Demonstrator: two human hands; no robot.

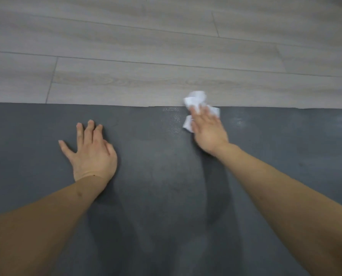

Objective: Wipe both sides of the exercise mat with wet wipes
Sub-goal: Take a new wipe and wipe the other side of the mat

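— Head view: where's the mat [166,176]?
— Flat on the floor [126,56], under both palms. Right hand [208,130] presses a crumpled wipe [196,102] beneath straight fingers, at the far edge; some pokes past the fingertips.
— Left hand [90,152]?
— Spread flat, steadying.
— Step?
— Likely wiping this side. Next: stroke onto unwiped patches; flipping comes later.

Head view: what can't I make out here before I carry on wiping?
- Mat: both ends and near edge cut off by the frame; underside hidden.
- Wipe: partly covered by the right hand, blurred by motion, so its hold is unclear.
- Embossed mark at the far edge: too small to read.
- Left hand lies flat on the mat.
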